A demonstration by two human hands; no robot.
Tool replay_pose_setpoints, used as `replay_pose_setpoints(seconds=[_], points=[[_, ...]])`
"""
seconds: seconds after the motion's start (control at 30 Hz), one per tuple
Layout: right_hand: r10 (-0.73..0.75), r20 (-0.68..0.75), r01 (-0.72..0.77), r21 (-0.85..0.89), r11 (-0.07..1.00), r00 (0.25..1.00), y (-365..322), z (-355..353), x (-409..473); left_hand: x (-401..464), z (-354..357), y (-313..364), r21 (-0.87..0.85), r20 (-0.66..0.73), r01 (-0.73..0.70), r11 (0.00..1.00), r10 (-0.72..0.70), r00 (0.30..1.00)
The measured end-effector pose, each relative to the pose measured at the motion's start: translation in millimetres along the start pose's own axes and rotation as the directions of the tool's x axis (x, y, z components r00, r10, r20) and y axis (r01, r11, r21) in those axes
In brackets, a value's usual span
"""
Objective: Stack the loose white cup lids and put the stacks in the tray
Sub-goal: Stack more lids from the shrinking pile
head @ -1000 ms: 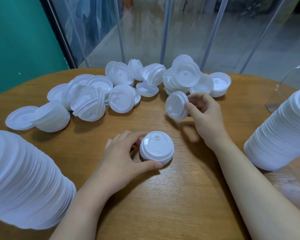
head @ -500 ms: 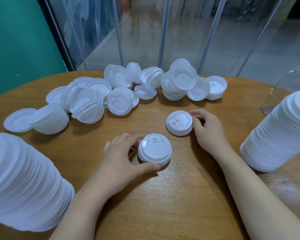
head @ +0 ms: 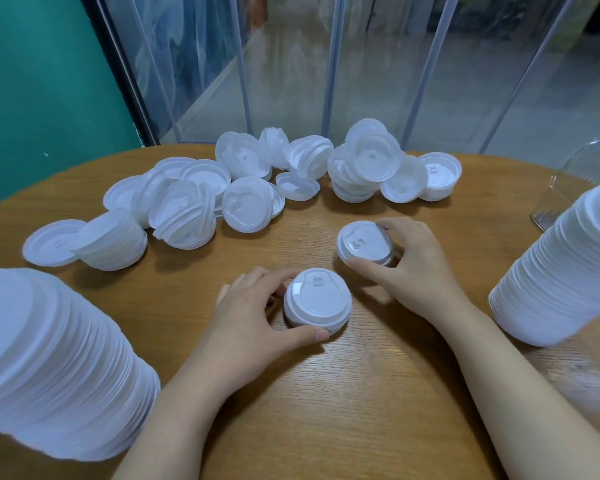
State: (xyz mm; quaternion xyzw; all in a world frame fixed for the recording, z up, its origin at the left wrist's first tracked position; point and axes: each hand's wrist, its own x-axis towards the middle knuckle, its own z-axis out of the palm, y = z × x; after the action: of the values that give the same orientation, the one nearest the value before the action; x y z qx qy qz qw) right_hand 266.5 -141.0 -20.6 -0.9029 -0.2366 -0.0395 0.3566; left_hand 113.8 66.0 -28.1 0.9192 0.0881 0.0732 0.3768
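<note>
Head view, fingers (head: 362, 265) gripping lid stack (head: 364, 244), seemingly

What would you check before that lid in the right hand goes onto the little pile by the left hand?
1. Right hand has a grip on the lid: ok.
2. Left hand steadies the small stack: ok.
3. Lid faces top up, like the stack: ok.
4. Bare table between lid and stack: ok.
5. Stack sits level: ok.
6. Tray ready for stacks: cannot tell, none clearly in view.
</note>
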Motion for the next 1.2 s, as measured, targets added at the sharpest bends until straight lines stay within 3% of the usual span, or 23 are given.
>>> replay_pose_setpoints(seconds=[0.1,0.23,0.37,0.83,0.9,0.97,1.07,1.2], points=[[-0.108,0.066,0.096,0.162,0.982,0.992,-10,-11,-12,1,1,-2,0.014,0.003,-0.011,1.0,0.011,1.0],[-0.225,0.203,0.185,0.199,0.962,0.953,-16,-10,-33,1,2,-2,0.018,-0.002,-0.016,1.0,0.016,1.0],[-0.283,0.251,0.234,0.209,0.95,0.926,-23,-1,-37,2,3,-1,0.037,-0.004,-0.016,0.999,0.016,1.0],[-0.219,0.382,0.159,0.183,0.97,0.898,-24,9,-32,2,-5,4,0.043,0.024,0.021,0.999,-0.022,0.999],[-0.198,0.332,0.123,0.235,0.964,0.922,-27,1,-27,2,-6,3,0.038,0.033,0.014,0.999,-0.015,0.999],[-0.16,0.137,0.124,0.242,0.962,0.978,-25,-7,-9,1,-6,2,0.028,0.038,0.01,1.0,-0.011,0.999],[-0.139,-0.121,0.144,0.035,0.989,0.983,-13,-21,35,1,-4,1,-0.01,0.039,0.009,1.0,-0.009,0.999],[-0.162,-0.195,0.13,-0.17,0.977,0.967,-1,-29,90,3,0,2,-0.037,0.032,-0.054,0.998,0.055,0.998]])
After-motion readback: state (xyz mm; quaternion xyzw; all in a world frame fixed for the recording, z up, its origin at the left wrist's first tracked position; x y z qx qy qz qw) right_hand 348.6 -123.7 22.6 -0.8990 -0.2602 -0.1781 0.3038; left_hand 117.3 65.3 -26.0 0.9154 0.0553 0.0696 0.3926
